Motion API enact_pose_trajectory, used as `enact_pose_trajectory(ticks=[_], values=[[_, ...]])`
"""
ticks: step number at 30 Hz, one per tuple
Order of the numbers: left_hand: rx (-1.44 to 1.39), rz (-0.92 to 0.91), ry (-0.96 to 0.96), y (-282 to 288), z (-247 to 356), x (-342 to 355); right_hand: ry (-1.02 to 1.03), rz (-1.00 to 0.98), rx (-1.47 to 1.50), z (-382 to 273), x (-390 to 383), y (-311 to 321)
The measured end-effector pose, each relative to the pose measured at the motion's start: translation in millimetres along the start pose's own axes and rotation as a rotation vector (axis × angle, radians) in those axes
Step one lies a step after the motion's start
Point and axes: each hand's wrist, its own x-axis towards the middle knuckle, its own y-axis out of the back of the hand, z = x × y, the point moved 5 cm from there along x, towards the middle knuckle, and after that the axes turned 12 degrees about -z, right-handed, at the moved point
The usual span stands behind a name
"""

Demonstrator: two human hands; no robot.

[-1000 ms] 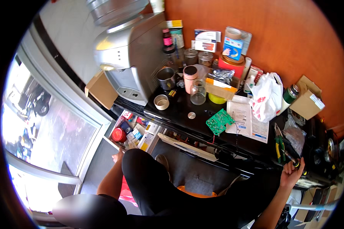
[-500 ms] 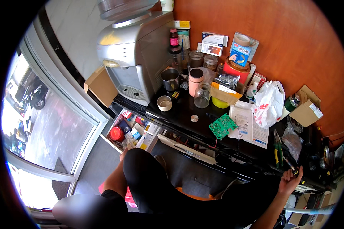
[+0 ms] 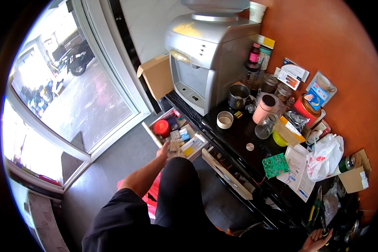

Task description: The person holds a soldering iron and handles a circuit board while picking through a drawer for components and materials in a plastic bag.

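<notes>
My left hand (image 3: 163,151) is at the near edge of an open drawer (image 3: 190,156), its fingers closed on a small clear plastic bag (image 3: 174,149) with pale contents I cannot make out. Beside the bag in the drawer lie a red round container (image 3: 161,128) and several small boxes. At the lower right my right hand (image 3: 316,242) grips a black-and-yellow handled tool (image 3: 325,232) whose kind is not clear. Near that hand lie green-and-yellow handled pliers (image 3: 313,212). A green circuit board (image 3: 275,165) rests on the black desktop.
A silver water dispenser (image 3: 210,54) stands at the back left. On the desk are a beige cup (image 3: 225,120), a pink bottle (image 3: 264,108), a glass jar (image 3: 265,127) and a white plastic bag (image 3: 325,156). A second drawer (image 3: 227,174) juts out. A glass door (image 3: 92,84) is at left.
The view has swung left, so the desk sits farther right and slants more. My left arm shows more, and the clear bag shows larger at its fingers. The right hand still grips the tool.
</notes>
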Motion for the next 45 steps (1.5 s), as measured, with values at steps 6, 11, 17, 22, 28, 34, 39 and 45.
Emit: enact_pose_trajectory(ticks=[6, 11, 17, 22, 28, 34, 39, 45], values=[[-0.162, -0.133, 0.015, -61.8, 6.8, 24.3, -0.023, -0.001, -0.083, 11.6, 12.9, -1.6], [-0.234, -0.272, -0.014, -102.0, 16.2, 53.9, 0.007, 0.028, -0.115, 14.1, 14.4, -6.1], [-0.235, -0.327, 0.023, -148.7, 34.0, 65.0, 0.009, 0.043, -0.134, 7.3, 14.3, 7.1], [0.294, -0.371, 0.093, -124.8, 48.5, 71.8, 0.009, 0.043, -0.154, 12.8, 17.2, 8.1], [1.244, -0.324, -0.182, -36.7, 72.5, -22.0, 0.035, 0.004, -0.173, 8.5, 15.3, 17.2], [1.493, -0.370, 0.070, 94.7, 33.7, -202.7, 0.020, -0.072, -0.205, 2.7, 18.6, 44.1], [1.642, -0.111, 0.010, 96.8, -29.4, -262.1, 0.147, -0.156, -0.040, -3.9, 41.1, 103.0], [1.148, 0.234, -0.216, 151.7, -6.7, -199.4, 0.002, -0.323, 0.081, 9.2, 37.8, 68.3]])
